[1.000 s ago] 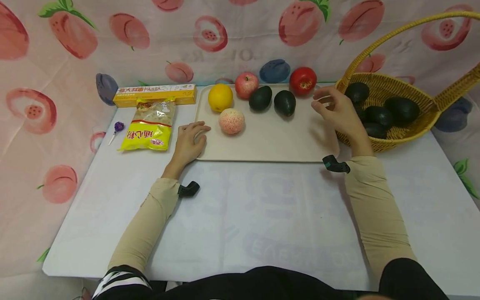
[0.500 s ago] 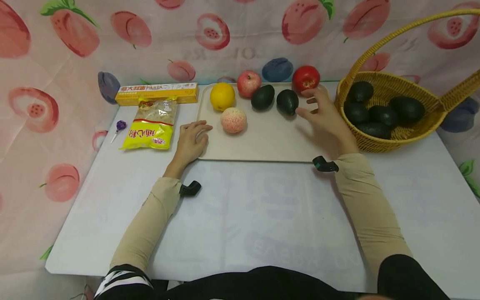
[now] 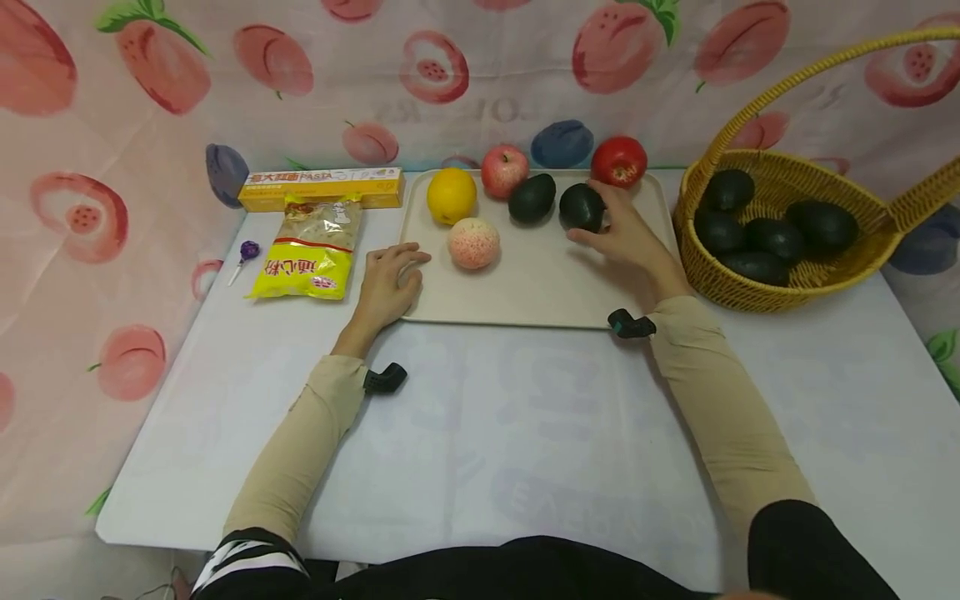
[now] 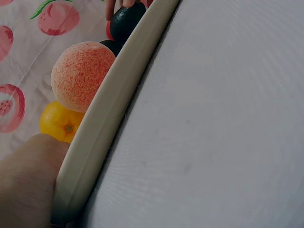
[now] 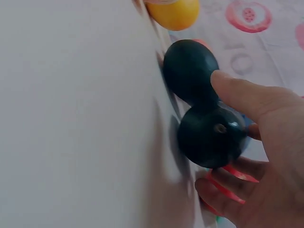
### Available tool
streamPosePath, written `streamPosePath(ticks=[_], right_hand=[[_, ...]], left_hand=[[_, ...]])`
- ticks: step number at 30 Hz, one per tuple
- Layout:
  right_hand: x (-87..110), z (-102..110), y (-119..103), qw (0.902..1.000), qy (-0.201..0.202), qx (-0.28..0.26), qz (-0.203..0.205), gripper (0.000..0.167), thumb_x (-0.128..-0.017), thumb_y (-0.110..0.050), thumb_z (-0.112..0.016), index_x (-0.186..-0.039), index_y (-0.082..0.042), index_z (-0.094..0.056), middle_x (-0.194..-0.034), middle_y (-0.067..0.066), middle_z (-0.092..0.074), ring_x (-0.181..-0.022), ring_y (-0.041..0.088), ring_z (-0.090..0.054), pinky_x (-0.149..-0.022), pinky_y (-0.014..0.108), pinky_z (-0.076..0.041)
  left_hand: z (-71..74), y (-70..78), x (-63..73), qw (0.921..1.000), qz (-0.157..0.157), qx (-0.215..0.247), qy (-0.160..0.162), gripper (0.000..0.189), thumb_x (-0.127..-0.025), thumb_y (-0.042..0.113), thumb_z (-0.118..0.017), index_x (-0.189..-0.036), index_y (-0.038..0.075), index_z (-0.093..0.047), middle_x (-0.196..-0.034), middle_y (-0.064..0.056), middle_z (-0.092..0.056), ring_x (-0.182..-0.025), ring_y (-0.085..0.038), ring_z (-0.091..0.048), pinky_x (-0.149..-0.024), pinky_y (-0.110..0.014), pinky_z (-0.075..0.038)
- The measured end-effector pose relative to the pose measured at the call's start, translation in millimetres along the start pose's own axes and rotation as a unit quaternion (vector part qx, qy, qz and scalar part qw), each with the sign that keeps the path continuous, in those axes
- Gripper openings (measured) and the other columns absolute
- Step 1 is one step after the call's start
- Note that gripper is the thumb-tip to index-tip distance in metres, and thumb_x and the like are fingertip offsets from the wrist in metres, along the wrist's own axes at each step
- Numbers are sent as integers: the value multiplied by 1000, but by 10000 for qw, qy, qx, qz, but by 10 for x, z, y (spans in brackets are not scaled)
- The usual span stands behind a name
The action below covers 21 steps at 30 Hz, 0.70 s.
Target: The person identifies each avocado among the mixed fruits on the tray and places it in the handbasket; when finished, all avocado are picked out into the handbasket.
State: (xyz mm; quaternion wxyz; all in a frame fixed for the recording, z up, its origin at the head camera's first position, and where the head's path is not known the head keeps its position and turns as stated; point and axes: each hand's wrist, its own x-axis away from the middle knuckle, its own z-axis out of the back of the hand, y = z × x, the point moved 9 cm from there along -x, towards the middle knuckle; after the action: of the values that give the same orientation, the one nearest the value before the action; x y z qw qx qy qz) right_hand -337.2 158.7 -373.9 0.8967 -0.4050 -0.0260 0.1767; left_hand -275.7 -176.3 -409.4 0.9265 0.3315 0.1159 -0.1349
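My right hand (image 3: 628, 235) holds a dark green avocado (image 3: 581, 208) on the right half of the cream tray (image 3: 525, 292). In the right wrist view, the thumb is on one side of the avocado (image 5: 211, 137) and the fingers curve round the other. A second avocado (image 3: 532, 198) lies just left of it. My left hand (image 3: 386, 283) rests on the tray's left edge with its fingers loosely bent over the rim. Near those fingertips sit a speckled pink round fruit (image 3: 473, 243) and an orange (image 3: 452, 196).
Along the tray's back are a pink-red apple (image 3: 504, 170) and a red round fruit (image 3: 619, 161). A wicker basket (image 3: 780, 296) with several avocados stands right, its tall handle arching up. At left lie a pasta box (image 3: 322, 190), a yellow pasta bag (image 3: 309, 258) and a purple lollipop (image 3: 249, 250).
My right hand has moved left from beside the basket to the right-hand avocado and taken hold of it; that avocado has tipped slightly. My left hand has stayed on the tray's edge.
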Motion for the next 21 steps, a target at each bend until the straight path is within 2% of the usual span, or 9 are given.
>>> streamPosePath(ticks=[6, 12, 21], right_hand=[[-74, -31, 11, 9997, 131, 223, -26, 82, -80, -31, -74, -144, -12, -25, -145, 20, -31, -133, 36, -33, -112, 51, -23], [-64, 11, 11, 9990, 408, 155, 66, 70, -81, -19, -72, -136, -5, -30, -141, 19, -36, -129, 37, -38, -110, 50, -27], [6, 3, 3, 9993, 293, 133, 200, 67, -83, -13, -67, -139, -3, -32, -142, 19, -35, -126, 35, -37, -107, 51, -30]], left_hand=[[8, 10, 9, 10000, -65, -4, 39, 27, -88, 11, -56, -111, 13, -67, -133, -9, -57, -123, -32, -41, -101, -46, -27], [8, 1, 11, 10000, 37, -38, -12, 27, -89, 12, -55, -112, 13, -67, -133, -8, -56, -123, -31, -41, -102, -46, -28], [8, -2, 11, 10000, 53, -48, -20, 26, -89, 13, -55, -113, 14, -67, -134, -8, -56, -124, -31, -40, -102, -46, -28]])
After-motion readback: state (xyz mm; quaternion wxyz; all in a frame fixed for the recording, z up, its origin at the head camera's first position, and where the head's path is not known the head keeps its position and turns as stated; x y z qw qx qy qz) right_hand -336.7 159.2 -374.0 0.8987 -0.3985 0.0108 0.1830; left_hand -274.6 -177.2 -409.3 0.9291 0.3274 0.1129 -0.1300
